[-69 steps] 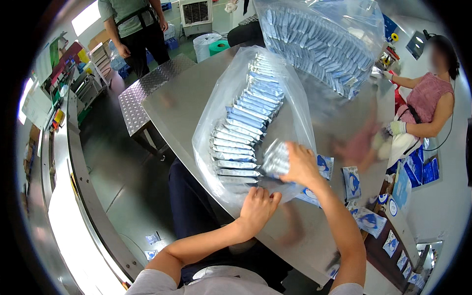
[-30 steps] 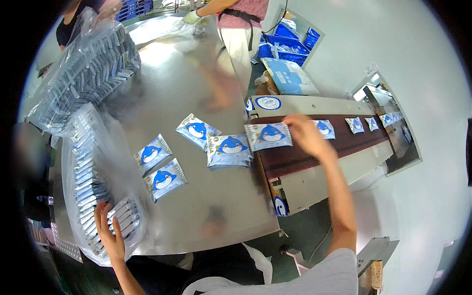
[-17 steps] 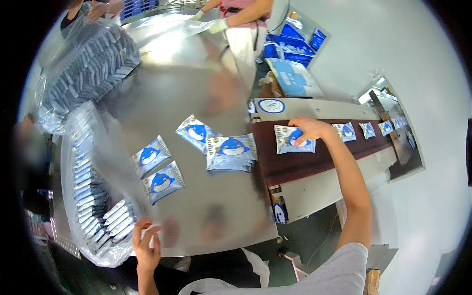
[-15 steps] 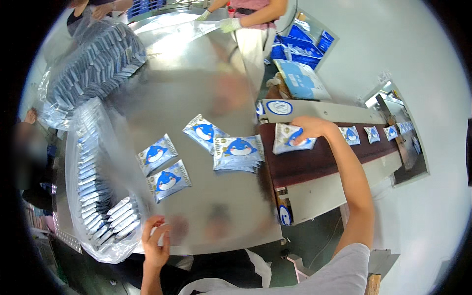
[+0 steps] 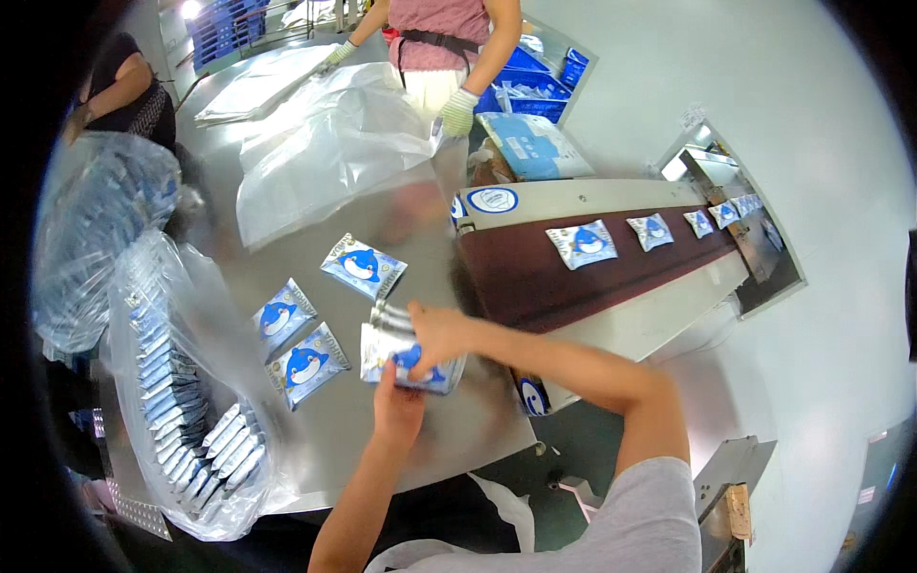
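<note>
Right hand (image 5: 437,336): moved off the conveyor belt (image 5: 501,286) to the packet stack (image 5: 379,346); left hand (image 5: 397,413): moved there from the table (image 5: 463,435) edge. Packet stack: at the table, left of the conveyor belt. Handling: probably best squared, seals lightly pressed. Pose: right hand clasps from the right, thumb across packets; left hand pinches the near edge, fingers mostly hidden.

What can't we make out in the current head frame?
Head view:
Stack: packet count, hidden by the right hand and left hand.
Far bag: its packets, blurred behind creased film.
Far packets on the belt: prints, too small.
Pink-shirted co-worker: head, cut off by the top edge.
</note>
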